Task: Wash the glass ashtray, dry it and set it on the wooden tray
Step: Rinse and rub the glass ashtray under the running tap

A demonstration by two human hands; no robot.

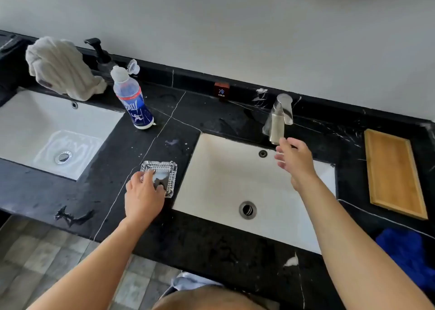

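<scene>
From the head camera I look down on a black worktop (211,234) with two white sinks. The glass ashtray (162,175) stands flat on the worktop, just beside the left edge of the right sink (226,168), not yet in it. My left hand (142,199) lies over its near corner, with the fingers (150,176) curled onto the rim and into the bowl. I judge this is a grip to lift it, but the ashtray still rests on the stone. There seems to be some dark dirt inside it.

My right hand (295,161) is stretched out over the sink, open and empty, with the fingers spread just below the tap (279,118). I think it goes there to start the water, so that the ashtray can come under the stream. I see no water running.

The wooden tray (395,173) lies on the worktop to the right of this sink, well apart from the ashtray and with nothing on it, so the end place is ready. A blue cloth (409,255) lies near its front end, probably for drying. Near the left sink (47,131) stand a bottle (131,100) with its cap flipped open and a grey towel (61,67). The washing is not yet begun, in my judgement.
</scene>
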